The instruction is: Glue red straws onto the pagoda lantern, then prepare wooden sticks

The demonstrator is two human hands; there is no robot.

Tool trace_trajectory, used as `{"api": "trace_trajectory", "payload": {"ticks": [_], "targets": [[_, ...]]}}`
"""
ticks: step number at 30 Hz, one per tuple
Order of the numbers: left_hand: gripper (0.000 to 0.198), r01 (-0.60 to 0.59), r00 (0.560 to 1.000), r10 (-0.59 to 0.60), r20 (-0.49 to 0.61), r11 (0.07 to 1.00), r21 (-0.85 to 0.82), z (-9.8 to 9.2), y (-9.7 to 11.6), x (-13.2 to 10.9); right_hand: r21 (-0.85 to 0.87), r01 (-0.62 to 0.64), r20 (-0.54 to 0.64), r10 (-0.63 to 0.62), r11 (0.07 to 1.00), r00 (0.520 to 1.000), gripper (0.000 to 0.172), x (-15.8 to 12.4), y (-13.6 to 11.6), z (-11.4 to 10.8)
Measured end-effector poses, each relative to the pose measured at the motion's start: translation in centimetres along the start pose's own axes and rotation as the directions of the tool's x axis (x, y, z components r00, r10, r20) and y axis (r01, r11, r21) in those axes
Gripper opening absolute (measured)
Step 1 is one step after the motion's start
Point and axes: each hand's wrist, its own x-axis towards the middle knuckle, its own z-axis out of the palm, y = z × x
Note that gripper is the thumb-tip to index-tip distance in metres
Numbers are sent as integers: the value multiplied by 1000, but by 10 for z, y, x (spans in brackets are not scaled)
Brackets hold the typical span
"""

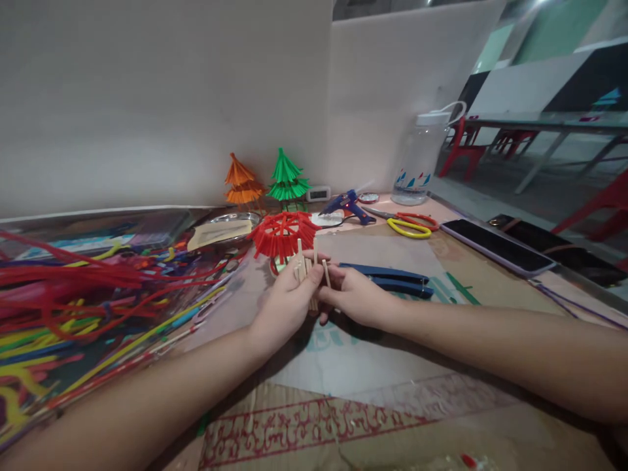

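Note:
Both of my hands meet over the middle of the table. My left hand (293, 292) is closed round a bunch of short pale wooden sticks (301, 267), whose ends stand up past the thumb. In my right hand (354, 296) a single pale stick (326, 275) is pinched between thumb and fingers, close beside the bunch. Just behind my hands sits a red pipe-cleaner canopy (284, 234), round with an open spoked top. Blue-handled pliers (400, 278) lie behind my right wrist, partly hidden by it.
Pipe cleaners (98, 288) are heaped at left. Along the back stand an orange tree (241, 180), a green tree (287, 175), a glue gun (349, 206) and a water bottle (415, 157). Scissors (411, 224) and a phone (498, 245) lie at right, near the table edge.

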Motion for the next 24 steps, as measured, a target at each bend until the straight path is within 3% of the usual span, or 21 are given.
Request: {"api": "trace_trajectory", "payload": {"ticks": [4, 9, 12, 16, 20, 24], "targets": [[31, -148, 989, 146, 35, 987, 66, 1, -2, 2, -288, 146, -3, -153, 947, 988, 11, 1, 5, -7], [34, -270, 962, 257, 88, 941, 203, -2, -6, 2, -419, 334, 118, -314, 844, 942, 24, 2, 4, -9], [40, -306, 951, 277, 137, 906, 293, -5, -7, 2, -461, 330, 132, -304, 823, 943, 21, 1, 3, -8], [49, -341, 937, 282, 204, 860, 378, -9, -6, 2, -476, 235, 112, -206, 848, 972, 16, -2, 2, -9], [57, -322, 946, 267, 185, 846, 425, -11, -5, 2, -415, 181, 144, -132, 892, 981, 19, 0, 1, -10], [62, -257, 965, 205, 164, 865, 430, -12, -9, 2, -394, 232, 146, -188, 889, 971, 15, 1, 2, -11]]}}
